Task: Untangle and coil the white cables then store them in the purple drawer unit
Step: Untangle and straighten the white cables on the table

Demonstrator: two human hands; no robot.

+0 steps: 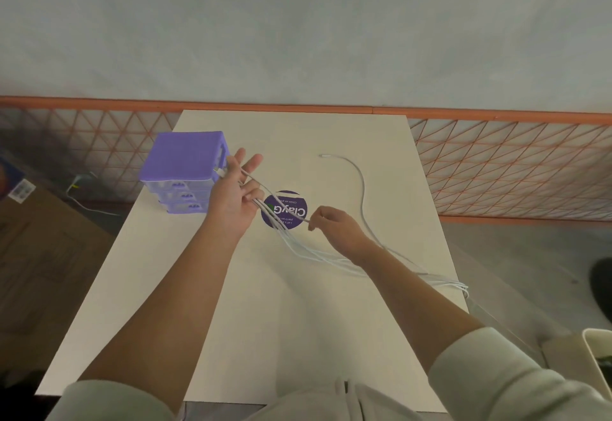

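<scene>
Left hand [235,194] is up over the table [231,304], lower fingers curled around several strands of the white cables [363,195], index and thumb spread. Right hand [334,226] pinches one strand above the round purple sticker [284,209]. Strands trail off the table's right edge. The purple drawer unit [185,172] stands behind the left hand, drawers seemingly shut. A bin [599,359] stands at lower right.
</scene>
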